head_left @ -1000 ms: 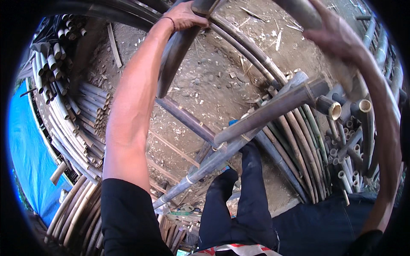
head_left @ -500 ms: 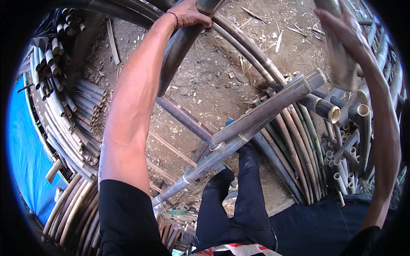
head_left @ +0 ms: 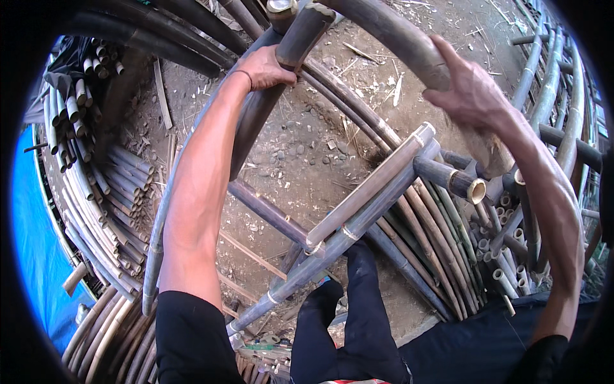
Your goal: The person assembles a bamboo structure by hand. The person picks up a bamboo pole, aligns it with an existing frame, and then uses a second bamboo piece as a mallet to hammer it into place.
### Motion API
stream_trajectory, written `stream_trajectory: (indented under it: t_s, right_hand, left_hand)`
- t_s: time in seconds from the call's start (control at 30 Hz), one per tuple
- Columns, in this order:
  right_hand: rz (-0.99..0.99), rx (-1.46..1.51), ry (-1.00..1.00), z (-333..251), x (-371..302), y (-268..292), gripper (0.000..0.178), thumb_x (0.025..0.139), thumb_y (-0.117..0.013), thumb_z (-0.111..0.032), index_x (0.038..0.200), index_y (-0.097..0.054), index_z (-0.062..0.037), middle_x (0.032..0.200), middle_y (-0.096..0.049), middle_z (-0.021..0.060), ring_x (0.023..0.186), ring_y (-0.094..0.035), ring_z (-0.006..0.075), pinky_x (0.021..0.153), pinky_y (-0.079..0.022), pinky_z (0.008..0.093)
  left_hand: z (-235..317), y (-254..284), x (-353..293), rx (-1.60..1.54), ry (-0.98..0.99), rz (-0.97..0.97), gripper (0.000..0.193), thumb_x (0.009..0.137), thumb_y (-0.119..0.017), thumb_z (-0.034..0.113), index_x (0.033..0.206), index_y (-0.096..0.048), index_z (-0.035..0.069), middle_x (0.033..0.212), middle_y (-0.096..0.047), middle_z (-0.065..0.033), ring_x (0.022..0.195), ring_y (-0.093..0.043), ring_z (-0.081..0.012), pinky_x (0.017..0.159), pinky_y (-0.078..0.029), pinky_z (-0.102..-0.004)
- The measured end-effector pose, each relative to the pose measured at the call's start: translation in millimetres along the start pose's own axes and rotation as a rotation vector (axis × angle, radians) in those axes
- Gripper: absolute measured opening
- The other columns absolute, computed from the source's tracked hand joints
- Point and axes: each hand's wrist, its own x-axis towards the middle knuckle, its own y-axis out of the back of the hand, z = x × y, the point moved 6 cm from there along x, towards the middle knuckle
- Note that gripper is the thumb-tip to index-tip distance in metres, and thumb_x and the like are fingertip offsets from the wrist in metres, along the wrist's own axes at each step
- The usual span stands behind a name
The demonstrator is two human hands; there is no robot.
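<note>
My left hand (head_left: 268, 68) is wrapped round a dark bamboo pole (head_left: 257, 128) at the upper middle, the thumb across its side. The pole slants down towards me, and a cut end shows above the hand. At the upper right my right hand (head_left: 472, 91) grips a thick bamboo length (head_left: 396, 40) around its middle. Its lower end is pale, worn and slightly blurred; the other end runs past the top of the view. Below the hands, a split bamboo strip (head_left: 371, 185) lies along a grey bamboo crosspiece (head_left: 307, 270) with pale joints.
Cut bamboo is stacked at left (head_left: 125, 192), beside a blue tarp (head_left: 38, 237). Long poles (head_left: 441, 243) lie at right, near a short open-ended bamboo stub (head_left: 457, 181). A bamboo lattice (head_left: 543, 83) stands far right. The dirt floor (head_left: 307, 137) is littered with chips and stones.
My right hand has come down and left with the thick bamboo length, which now reaches across the top. My left hand stays on the pole, slightly lower in view. The split strip looks paler and narrower.
</note>
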Motion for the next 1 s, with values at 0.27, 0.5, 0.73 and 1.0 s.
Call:
stream_trajectory:
  t_s: [0.27,0.5,0.73,1.0]
  right_hand:
    - [0.297,0.179,-0.102,28,31,27,0.084,0.08,-0.072,-0.031,0.151,-0.031,-0.0086,0.105,-0.066,0.0258,0.086,-0.07,0.0372,0.082,-0.058,0.0459]
    - [0.514,0.092,0.206,41,34,36,0.08,0.08,-0.071,-0.033,0.146,-0.035,-0.0042,0.106,-0.067,0.0257,0.087,-0.07,0.0341,0.078,-0.057,0.0455]
    - [0.216,-0.14,0.252,11,22,28,0.079,0.077,-0.071,-0.03,0.145,-0.036,-0.007,0.096,-0.068,0.0291,0.081,-0.071,0.0379,0.075,-0.059,0.0453]
    - [0.215,0.02,0.071,19,28,22,0.084,0.079,-0.069,-0.037,0.147,-0.035,-0.0004,0.105,-0.067,0.0301,0.091,-0.07,0.0373,0.085,-0.056,0.0442]
  left_hand:
    - [-4,2,6,0.085,0.026,0.067,0.064,0.058,-0.078,0.041,0.112,-0.067,0.009,0.104,-0.072,-0.0143,0.099,-0.067,-0.0303,0.089,-0.051,-0.038]
    - [-2,8,2,0.069,-0.001,0.098,0.065,0.056,-0.078,0.042,0.112,-0.067,0.011,0.106,-0.072,-0.0144,0.101,-0.067,-0.0308,0.091,-0.05,-0.0379]
    - [-3,8,-7,0.073,0.032,0.087,0.066,0.058,-0.08,0.039,0.113,-0.066,0.005,0.105,-0.072,-0.0135,0.098,-0.067,-0.0254,0.09,-0.05,-0.0358]
    - [-3,11,-5,0.093,0.061,0.102,0.064,0.057,-0.079,0.038,0.111,-0.067,0.007,0.1,-0.072,-0.012,0.094,-0.068,-0.0263,0.088,-0.051,-0.0367]
